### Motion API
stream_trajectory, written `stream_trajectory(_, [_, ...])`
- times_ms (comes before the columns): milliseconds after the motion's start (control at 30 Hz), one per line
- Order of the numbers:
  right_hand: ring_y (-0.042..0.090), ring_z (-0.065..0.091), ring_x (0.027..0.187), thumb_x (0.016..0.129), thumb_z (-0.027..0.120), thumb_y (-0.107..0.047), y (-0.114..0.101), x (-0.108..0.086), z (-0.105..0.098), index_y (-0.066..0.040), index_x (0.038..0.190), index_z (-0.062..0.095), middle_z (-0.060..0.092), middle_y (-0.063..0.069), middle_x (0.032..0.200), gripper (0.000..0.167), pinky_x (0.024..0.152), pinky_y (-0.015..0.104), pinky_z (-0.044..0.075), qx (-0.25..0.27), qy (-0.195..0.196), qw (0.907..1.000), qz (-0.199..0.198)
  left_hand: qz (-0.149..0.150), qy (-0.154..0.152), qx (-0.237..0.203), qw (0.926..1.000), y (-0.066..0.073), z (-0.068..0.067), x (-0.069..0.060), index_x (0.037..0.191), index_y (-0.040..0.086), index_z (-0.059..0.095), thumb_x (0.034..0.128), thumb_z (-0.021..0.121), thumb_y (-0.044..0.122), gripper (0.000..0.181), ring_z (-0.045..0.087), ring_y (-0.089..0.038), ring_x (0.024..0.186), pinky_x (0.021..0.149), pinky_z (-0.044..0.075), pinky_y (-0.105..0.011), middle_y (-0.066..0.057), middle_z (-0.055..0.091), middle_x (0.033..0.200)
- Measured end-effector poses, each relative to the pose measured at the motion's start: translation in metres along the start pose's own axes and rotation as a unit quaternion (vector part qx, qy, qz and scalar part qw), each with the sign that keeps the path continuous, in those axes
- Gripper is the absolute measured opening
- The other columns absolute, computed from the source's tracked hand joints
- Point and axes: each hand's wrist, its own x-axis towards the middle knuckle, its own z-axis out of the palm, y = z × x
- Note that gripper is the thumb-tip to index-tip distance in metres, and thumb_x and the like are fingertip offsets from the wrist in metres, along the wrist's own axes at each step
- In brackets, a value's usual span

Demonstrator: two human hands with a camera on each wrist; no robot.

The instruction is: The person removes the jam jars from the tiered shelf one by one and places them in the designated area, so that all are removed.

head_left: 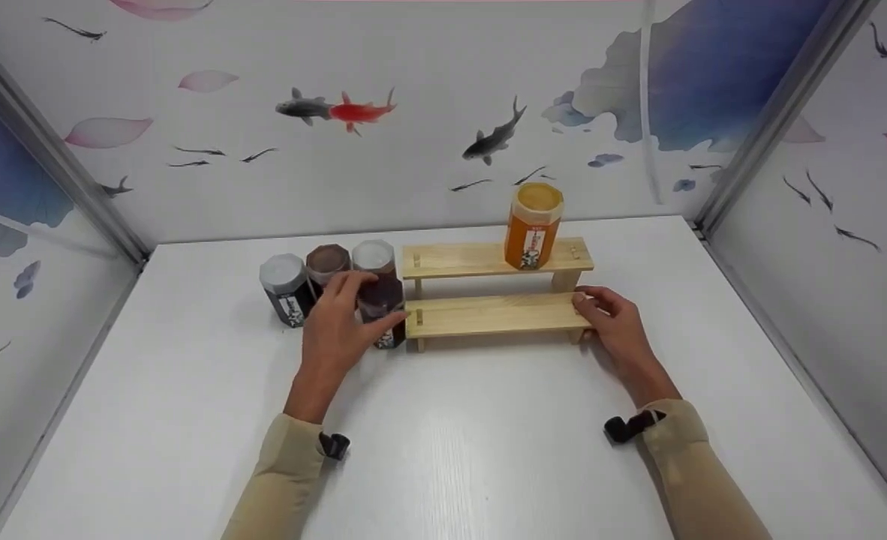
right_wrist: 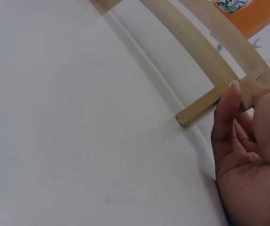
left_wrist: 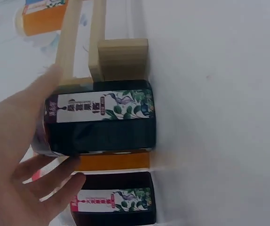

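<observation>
My left hand [head_left: 335,330] spans the top of a dark jar [left_wrist: 107,134], thumb on one side and fingers on the other. This jar stands against the left end of a two-step wooden rack [head_left: 496,313]. At the rack's right end, my right hand [head_left: 616,322] pinches the lower step, with the thumb on top in the head view. An orange jar [head_left: 531,232] with a yellowish lid stands upright on the upper step, toward its right. In the right wrist view the right thumb and fingers hold the step's corner above its leg.
Left of the rack are a black jar [head_left: 286,289] with a grey lid, a brown-topped jar [head_left: 329,260] and a pale-lidded jar [head_left: 374,256], the latter two partly hidden. White table [head_left: 443,450] lies in front; printed panels [head_left: 428,60] enclose the back and sides.
</observation>
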Motion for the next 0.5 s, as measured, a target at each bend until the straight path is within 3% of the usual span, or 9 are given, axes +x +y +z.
stream_trajectory(133, [0.006, 0.068, 0.087, 0.103, 0.072, -0.051, -0.001, -0.001, -0.001, -0.007, 0.147, 0.063, 0.065, -0.001, 0.11, 0.063, 0.069, 0.018, 0.057, -0.013, 0.0, 0.9999, -0.006, 0.008, 0.091, -0.037, 0.9951, 0.011, -0.001, 0.009, 0.121, 0.008, 0.073, 0.0877, 0.088, 0.054, 0.059, 0.071, -0.029, 0.101, 0.085, 0.063, -0.044, -0.012, 0.072, 0.115])
stream_trajectory(233, [0.006, 0.068, 0.088, 0.103, 0.071, -0.051, 0.0, -0.001, -0.001, -0.006, 0.148, 0.063, 0.065, 0.0, 0.111, 0.064, 0.069, 0.018, 0.057, -0.019, 0.002, 0.9998, -0.007, 0.033, 0.121, -0.055, 0.9906, 0.021, 0.006, 0.016, 0.116, 0.008, 0.074, 0.0939, 0.085, 0.046, 0.046, 0.072, -0.03, 0.102, 0.087, 0.063, -0.043, -0.011, 0.074, 0.112])
stream_trajectory(367, [0.007, 0.068, 0.09, 0.103, 0.071, -0.053, 0.0, -0.002, -0.001, -0.006, 0.148, 0.062, 0.064, 0.002, 0.114, 0.065, 0.071, 0.018, 0.058, -0.024, 0.003, 0.9997, -0.005, 0.074, 0.13, -0.072, 0.9862, 0.04, 0.024, 0.027, 0.113, 0.009, 0.075, 0.0996, 0.081, 0.036, 0.031, 0.073, -0.027, 0.106, 0.091, 0.063, -0.041, -0.008, 0.075, 0.111])
stream_trajectory(500, [0.008, 0.068, 0.092, 0.102, 0.071, -0.053, -0.001, -0.001, 0.0, -0.008, 0.148, 0.062, 0.063, 0.004, 0.117, 0.065, 0.072, 0.019, 0.059, -0.014, 0.002, 0.9999, 0.001, 0.098, 0.093, -0.096, 0.9863, 0.063, 0.044, 0.041, 0.117, 0.01, 0.074, 0.102, 0.078, 0.033, 0.027, 0.071, -0.023, 0.108, 0.096, 0.062, -0.038, -0.006, 0.075, 0.114])
